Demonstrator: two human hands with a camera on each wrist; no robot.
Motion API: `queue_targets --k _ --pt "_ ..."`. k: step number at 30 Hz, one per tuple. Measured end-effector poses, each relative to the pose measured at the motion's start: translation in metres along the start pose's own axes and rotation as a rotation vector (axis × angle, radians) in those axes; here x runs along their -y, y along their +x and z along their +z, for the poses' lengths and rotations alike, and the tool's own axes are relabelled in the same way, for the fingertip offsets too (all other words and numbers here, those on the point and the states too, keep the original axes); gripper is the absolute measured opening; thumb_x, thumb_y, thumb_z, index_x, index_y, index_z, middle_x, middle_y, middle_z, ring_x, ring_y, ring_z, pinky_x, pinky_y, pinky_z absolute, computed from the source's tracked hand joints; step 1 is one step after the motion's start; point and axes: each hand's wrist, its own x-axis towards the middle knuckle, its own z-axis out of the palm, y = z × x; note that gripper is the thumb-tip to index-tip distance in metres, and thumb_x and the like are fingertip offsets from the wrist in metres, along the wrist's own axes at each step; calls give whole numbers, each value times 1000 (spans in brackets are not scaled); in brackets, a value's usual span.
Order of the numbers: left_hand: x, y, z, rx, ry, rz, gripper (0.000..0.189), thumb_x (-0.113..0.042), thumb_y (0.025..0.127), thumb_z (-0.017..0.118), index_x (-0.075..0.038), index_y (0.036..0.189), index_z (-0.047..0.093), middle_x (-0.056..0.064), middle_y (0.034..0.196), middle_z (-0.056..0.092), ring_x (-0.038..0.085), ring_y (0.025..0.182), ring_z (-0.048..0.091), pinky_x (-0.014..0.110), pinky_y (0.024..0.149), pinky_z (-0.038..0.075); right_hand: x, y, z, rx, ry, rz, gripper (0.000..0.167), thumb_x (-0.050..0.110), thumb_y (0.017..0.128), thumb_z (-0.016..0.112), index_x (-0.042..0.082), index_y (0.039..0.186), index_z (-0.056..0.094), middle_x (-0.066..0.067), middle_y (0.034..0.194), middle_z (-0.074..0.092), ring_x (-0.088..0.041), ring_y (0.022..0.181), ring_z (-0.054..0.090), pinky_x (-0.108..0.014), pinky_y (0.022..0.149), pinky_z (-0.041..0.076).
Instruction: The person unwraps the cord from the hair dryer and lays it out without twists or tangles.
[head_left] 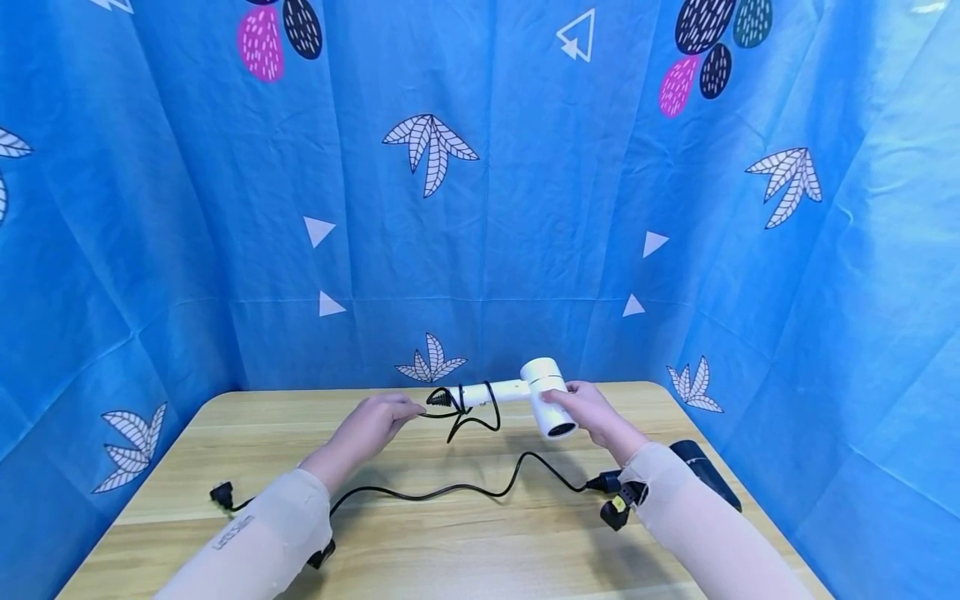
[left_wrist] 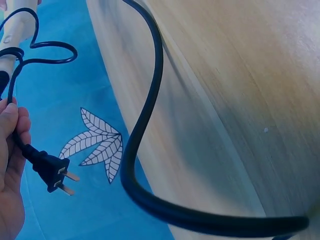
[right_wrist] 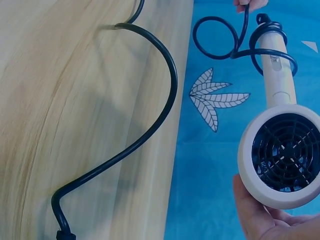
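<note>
A white hair dryer is held above the table by my right hand, whose fingers grip its barrel. Its handle points left, with black cord looped around it. My left hand pinches that cord left of the handle. Just past those fingers, the two-pin plug hangs with its prongs bare, as the left wrist view shows. In the right wrist view the dryer's round black grille faces the camera, and part of the right hand is hidden beneath the barrel.
A second black cable winds across the wooden table. One black plug lies at left; connectors lie by the right sleeve. A dark cylindrical object is partly hidden behind that sleeve. Blue patterned curtain surrounds the table.
</note>
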Motion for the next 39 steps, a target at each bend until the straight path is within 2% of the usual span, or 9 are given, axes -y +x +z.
queue_targets --k 10,19,26,34,39 --pt "-10 -3 -12 24 -14 27 29 -3 93 69 -17 118 75 -3 109 73 18 102 69 32 88 57 -3 2 -3 -22 3 6 62 36 91 69 -7 131 51 -21 118 62 -28 98 63 -33 77 54" --pt "-15 -5 -16 -46 -6 157 29 1 90 72 -16 113 76 -3 105 74 18 98 70 32 85 58 -5 1 -2 -38 13 26 60 37 92 69 -7 129 52 -21 118 62 -28 98 63 -34 77 55" --pt "-19 -6 -21 -76 -5 203 30 2 88 73 -15 113 76 -3 105 74 18 98 70 31 85 58 -10 2 -2 -44 9 32 62 38 91 69 -7 131 52 -22 119 62 -29 100 63 -34 79 55" --pt "-21 -6 -26 -142 28 276 33 5 84 75 -15 111 76 -4 103 73 15 96 70 28 83 58 -15 5 -2 -38 26 28 61 35 91 69 -7 132 53 -21 117 63 -28 98 65 -34 77 56" --pt "-22 -6 -31 -187 32 287 36 6 83 77 -14 112 76 -2 105 73 17 97 69 29 82 58 -17 6 -3 -37 34 21 58 33 92 69 -7 132 54 -20 115 65 -25 94 66 -32 75 57"
